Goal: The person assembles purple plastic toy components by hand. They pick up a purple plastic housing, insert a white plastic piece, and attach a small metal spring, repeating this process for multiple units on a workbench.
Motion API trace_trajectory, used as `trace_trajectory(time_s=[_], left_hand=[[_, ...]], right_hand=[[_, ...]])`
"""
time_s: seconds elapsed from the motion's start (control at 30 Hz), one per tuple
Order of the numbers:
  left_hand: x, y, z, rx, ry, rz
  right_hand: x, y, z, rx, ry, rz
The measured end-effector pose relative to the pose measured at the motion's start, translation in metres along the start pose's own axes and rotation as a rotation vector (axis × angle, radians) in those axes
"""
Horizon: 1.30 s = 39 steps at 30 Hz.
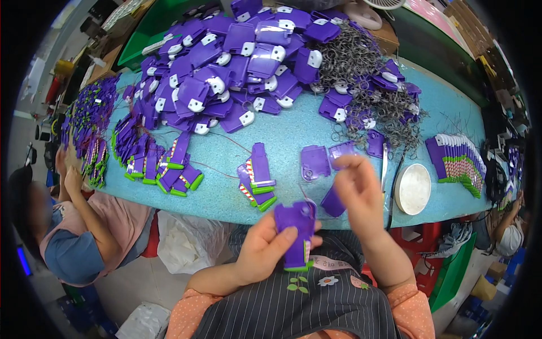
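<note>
My left hand [265, 248] is closed round a purple plastic casing [294, 226] with a green end and a red-and-white striped edge. It is held above my lap, in front of the table edge. A thin wire stands up near its top. My right hand [364, 198] is raised over the table's front edge with its fingers curled; what they hold, if anything, cannot be made out. Beside it lie a flat purple piece [315, 163], a purple part [333, 200] and a clear-topped piece [342, 150]. Left of these sit striped casings with green ends [259, 166].
Purple parts with white ends [226, 73] form a big heap at the back, beside a tangle of metal rings [351, 56]. At the right are a white bowl [412, 189] and a row of stacked casings [457, 164]. Another person [79, 226] sits at the left.
</note>
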<state>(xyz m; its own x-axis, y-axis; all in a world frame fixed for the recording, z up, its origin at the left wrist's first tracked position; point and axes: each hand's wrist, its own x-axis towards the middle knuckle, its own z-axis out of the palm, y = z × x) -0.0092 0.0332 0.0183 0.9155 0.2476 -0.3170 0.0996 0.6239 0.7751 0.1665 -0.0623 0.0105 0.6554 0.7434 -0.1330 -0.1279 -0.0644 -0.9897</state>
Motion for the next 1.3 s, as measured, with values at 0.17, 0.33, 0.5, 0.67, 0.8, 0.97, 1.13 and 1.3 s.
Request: trace_trajectory(time_s=[0.17, 0.33, 0.5, 0.67, 0.8, 0.97, 1.13, 1.3], left_hand=[[-0.001, -0.020, 0.000, 0.694, 0.265, 0.356], [0.006, -0.014, 0.005, 1.084, 0.248, 0.693], [0.005, -0.028, 0.000, 0.444, 0.239, 0.408], [0.009, -0.031, 0.005, 0.126, 0.200, 0.366], [0.009, -0.034, 0.001, 0.182, 0.186, 0.375], [0.006, -0.037, -0.008, 0.458, 0.174, 0.334], [-0.002, -0.016, -0.013, 0.621, 0.082, 0.184], [-0.019, -0.011, -0.013, 0.268, 0.075, -0.030]], right_hand=[[-0.037, 0.004, 0.021, -0.123, -0.238, -0.163], [-0.041, 0.014, 0.023, -0.149, -0.168, -0.178], [-0.042, 0.023, 0.030, 0.022, -0.165, -0.057], [-0.045, 0.022, 0.043, 0.235, -0.134, 0.167], [-0.033, 0.016, 0.036, -0.365, -0.123, -0.332], [-0.029, 0.008, 0.021, -0.675, -0.197, -0.438], [-0.024, -0.002, 0.000, -0.577, -0.512, -0.160], [-0.011, 0.006, 0.004, -0.594, -0.156, -0.225]])
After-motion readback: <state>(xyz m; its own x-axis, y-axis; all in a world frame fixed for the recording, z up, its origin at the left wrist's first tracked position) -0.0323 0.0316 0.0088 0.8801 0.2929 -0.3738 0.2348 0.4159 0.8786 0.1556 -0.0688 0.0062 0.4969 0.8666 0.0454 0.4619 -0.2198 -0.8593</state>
